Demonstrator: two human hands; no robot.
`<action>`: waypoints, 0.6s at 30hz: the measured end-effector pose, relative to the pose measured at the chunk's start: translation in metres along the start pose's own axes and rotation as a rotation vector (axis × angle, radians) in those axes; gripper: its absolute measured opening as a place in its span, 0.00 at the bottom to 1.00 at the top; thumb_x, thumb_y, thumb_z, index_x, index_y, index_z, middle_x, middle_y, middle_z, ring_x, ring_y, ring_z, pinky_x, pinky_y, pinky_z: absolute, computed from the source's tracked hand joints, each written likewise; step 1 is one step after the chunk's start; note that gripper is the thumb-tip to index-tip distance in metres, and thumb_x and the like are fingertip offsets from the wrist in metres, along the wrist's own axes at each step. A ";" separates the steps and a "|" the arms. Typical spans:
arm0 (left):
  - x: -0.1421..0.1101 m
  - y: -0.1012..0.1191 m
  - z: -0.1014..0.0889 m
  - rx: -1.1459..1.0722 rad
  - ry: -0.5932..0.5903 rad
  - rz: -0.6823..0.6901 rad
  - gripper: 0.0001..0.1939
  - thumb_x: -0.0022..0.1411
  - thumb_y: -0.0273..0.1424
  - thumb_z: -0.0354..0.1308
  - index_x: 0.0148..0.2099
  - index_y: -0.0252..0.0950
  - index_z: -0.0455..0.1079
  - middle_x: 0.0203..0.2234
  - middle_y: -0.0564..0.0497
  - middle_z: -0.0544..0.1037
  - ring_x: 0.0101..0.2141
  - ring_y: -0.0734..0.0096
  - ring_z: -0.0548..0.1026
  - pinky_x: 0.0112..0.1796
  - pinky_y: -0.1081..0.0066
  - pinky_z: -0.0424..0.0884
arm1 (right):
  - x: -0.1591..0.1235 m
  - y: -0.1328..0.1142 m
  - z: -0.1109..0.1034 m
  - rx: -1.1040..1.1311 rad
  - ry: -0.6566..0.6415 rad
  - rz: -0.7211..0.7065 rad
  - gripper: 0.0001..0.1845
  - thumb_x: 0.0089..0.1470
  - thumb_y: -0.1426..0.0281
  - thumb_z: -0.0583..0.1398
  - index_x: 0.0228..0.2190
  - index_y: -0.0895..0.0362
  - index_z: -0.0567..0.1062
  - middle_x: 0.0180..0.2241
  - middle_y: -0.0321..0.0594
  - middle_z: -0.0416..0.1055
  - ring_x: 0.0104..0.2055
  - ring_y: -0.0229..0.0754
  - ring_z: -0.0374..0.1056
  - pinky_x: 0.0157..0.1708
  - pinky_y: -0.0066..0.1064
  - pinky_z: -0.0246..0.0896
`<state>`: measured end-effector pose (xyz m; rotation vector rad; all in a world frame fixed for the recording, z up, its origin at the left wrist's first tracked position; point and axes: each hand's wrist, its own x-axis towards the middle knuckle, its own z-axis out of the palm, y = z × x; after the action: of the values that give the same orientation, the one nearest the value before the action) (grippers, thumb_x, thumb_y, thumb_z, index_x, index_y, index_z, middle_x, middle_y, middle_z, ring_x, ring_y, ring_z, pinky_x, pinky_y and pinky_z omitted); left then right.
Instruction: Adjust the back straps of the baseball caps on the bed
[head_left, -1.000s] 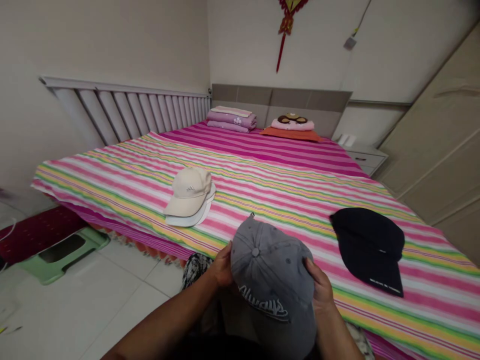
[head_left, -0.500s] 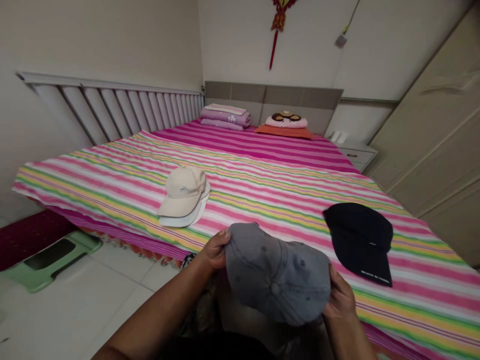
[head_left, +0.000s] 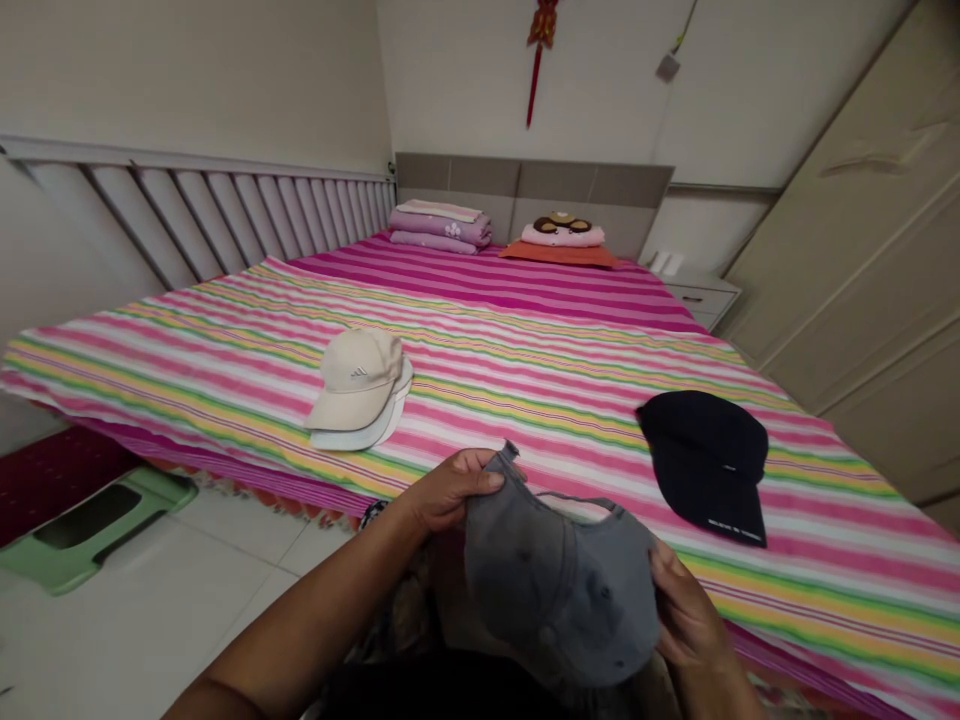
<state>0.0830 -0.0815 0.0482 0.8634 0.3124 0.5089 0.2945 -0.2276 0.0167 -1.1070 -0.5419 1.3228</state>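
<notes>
I hold a grey baseball cap [head_left: 562, 585] in front of me, its back strap turned toward the bed. My left hand [head_left: 450, 488] pinches the cap's rear edge by the strap. My right hand [head_left: 686, 618] grips the cap's right side. Beyond it, on the striped bedspread [head_left: 525, 370], lie a beige cap [head_left: 356, 375] stacked on a white one at the left and a black cap [head_left: 709, 460] at the right. Neither hand touches those.
Folded purple bedding [head_left: 439, 225] and an orange pillow with a plush cushion [head_left: 562, 240] lie at the headboard. A nightstand [head_left: 701, 298] and wardrobe doors [head_left: 862, 250] stand right. A green plastic stool [head_left: 90, 525] sits on the tiled floor at left.
The grey cap has been turned over in my hands: its lettered front faced me, now the back strap faces the bed. The view drifted slightly rightward.
</notes>
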 end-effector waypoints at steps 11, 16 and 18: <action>-0.002 0.003 0.021 0.068 -0.024 -0.001 0.12 0.45 0.31 0.64 0.32 0.29 0.72 0.24 0.46 0.76 0.24 0.73 0.73 0.29 0.74 0.66 | -0.013 -0.005 0.015 0.051 -0.150 -0.038 0.14 0.33 0.61 0.66 0.23 0.55 0.73 0.23 0.40 0.70 0.24 0.40 0.64 0.26 0.30 0.57; 0.000 0.001 0.024 0.085 -0.015 0.026 0.11 0.46 0.31 0.63 0.33 0.31 0.71 0.22 0.49 0.75 0.21 0.76 0.71 0.24 0.77 0.65 | -0.015 -0.013 0.029 0.086 -0.228 -0.125 0.13 0.36 0.61 0.65 0.22 0.55 0.69 0.21 0.38 0.66 0.24 0.40 0.60 0.25 0.31 0.56; 0.000 0.000 0.024 0.129 -0.005 0.025 0.11 0.46 0.32 0.63 0.32 0.31 0.71 0.21 0.50 0.74 0.20 0.77 0.70 0.23 0.78 0.64 | -0.016 -0.015 0.031 0.091 -0.241 -0.145 0.14 0.39 0.58 0.63 0.22 0.55 0.70 0.16 0.35 0.62 0.21 0.38 0.58 0.23 0.29 0.54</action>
<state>0.0935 -0.0966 0.0632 0.9944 0.3331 0.5140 0.2719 -0.2302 0.0474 -0.8232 -0.7191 1.3474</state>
